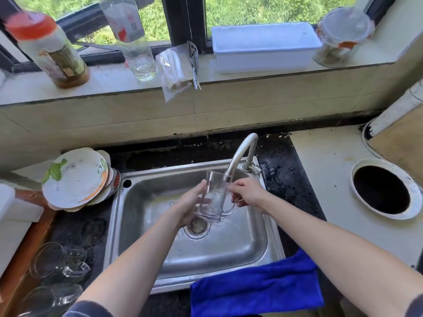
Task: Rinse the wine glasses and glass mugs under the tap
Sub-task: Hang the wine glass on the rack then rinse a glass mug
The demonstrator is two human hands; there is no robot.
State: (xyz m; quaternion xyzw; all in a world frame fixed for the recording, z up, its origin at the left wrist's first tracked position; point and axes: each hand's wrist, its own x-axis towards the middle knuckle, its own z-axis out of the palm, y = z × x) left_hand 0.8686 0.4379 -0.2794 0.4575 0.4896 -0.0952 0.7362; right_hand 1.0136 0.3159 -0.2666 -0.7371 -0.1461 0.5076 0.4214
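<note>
Left hand (190, 207) and right hand (246, 193) grip clear glass mug (216, 196) under curved tap (242, 149).

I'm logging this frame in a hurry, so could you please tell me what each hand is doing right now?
Left hand: grips the glass mug round its body.
Right hand: holds the same mug at its handle side.

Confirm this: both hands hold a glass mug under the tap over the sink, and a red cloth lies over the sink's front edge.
One point is wrong: the cloth is blue, not red; the head view shows it. The left hand and right hand do hold the glass mug under the tap, over the sink.
</note>
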